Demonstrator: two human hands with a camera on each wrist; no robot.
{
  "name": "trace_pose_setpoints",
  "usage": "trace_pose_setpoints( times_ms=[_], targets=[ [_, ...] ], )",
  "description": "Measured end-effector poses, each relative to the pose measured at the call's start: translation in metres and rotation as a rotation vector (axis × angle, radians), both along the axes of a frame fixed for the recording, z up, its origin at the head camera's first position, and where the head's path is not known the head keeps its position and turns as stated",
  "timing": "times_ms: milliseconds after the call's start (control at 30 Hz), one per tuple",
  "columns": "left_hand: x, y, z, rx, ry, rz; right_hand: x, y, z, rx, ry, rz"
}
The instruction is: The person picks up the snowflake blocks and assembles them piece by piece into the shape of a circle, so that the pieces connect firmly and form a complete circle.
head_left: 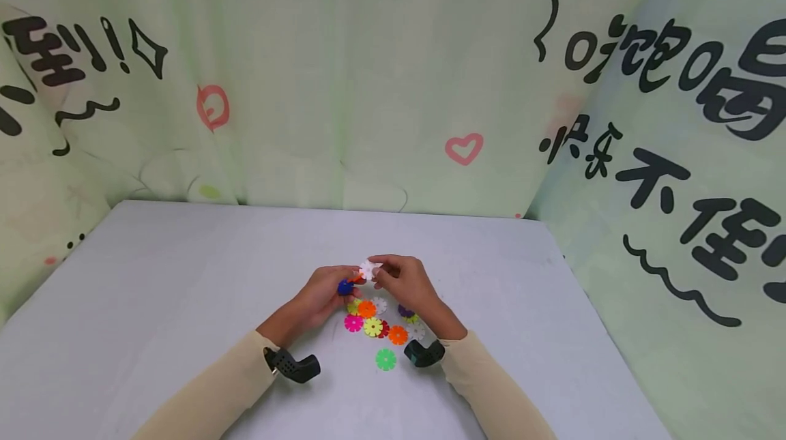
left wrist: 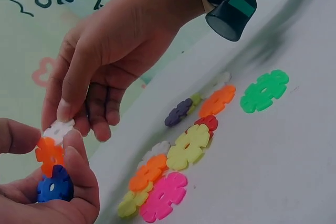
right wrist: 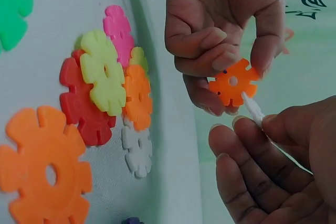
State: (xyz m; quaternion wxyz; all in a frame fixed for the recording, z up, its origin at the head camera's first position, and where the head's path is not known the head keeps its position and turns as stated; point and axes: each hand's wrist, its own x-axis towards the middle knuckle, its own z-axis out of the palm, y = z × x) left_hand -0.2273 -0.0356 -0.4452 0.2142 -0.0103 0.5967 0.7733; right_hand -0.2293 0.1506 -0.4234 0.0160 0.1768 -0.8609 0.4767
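Note:
My left hand (head_left: 323,293) pinches an orange snowflake disc (right wrist: 234,82), a flat notched piece with a round hole. Joined to it is a blue snowflake disc (left wrist: 55,184), seen below the orange one in the left wrist view. Opposite, my right hand (head_left: 405,283) pinches a white snowflake disc (left wrist: 59,131) between thumb and fingers. In the right wrist view the white disc appears edge-on, its rim at the orange disc's edge. Whether its slot has slid into the orange one, I cannot tell. Both hands are raised over the table, behind the loose discs.
On the white table (head_left: 184,290) lies a loose cluster of snowflake discs, among them a pink disc (head_left: 353,323), a yellow disc (head_left: 372,327), an orange disc (head_left: 398,335) and a partly covered red disc (right wrist: 86,103). A green disc (head_left: 385,359) lies nearer. A printed curtain (head_left: 368,85) hangs behind.

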Motion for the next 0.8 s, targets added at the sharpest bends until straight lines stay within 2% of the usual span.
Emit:
trace_pose_setpoints(
  times_ms=[133,467,667,800],
  targets=[
    [0.0006,-0.0003,0.0014,0.003,-0.007,0.013,0.0007,-0.0002,-0.0023,-0.009,0.000,0.018],
    [0.0026,0.0033,0.0061,-0.098,-0.003,0.058,0.0015,-0.0033,-0.0087,-0.052,-0.034,0.049],
    [0.0036,0.0032,0.0050,-0.107,0.024,0.044,0.0021,-0.0030,-0.0067,-0.049,-0.032,0.016],
    [0.0033,0.0030,0.0034,-0.168,0.039,0.048,0.0008,-0.0028,-0.0071,-0.049,-0.044,-0.013]
  ],
)
